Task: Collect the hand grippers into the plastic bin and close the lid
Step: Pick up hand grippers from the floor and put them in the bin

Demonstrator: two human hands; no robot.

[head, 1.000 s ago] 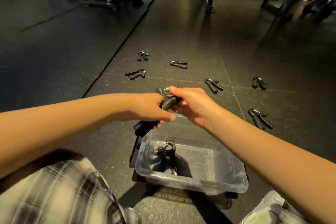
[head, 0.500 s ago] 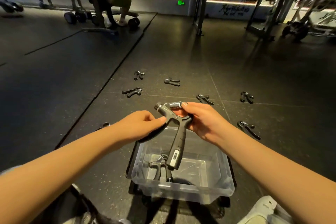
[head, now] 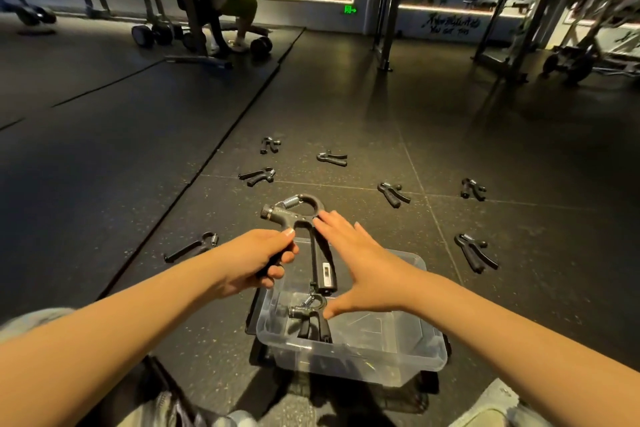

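The step in hand is to put one gripper [head: 301, 210] into the bin [head: 353, 350]. The left hand [head: 258, 262] is clamped on one handle and holds the gripper in the air just above the open bin. The right hand [head: 363, 270] is apart, fingers straight, with its fingertips at the other handle. A second gripper [head: 308, 314] lies inside the bin. Next, I think, the left hand must lower and release, then reach for the other grippers [head: 393, 193] scattered on the floor [head: 346, 107].
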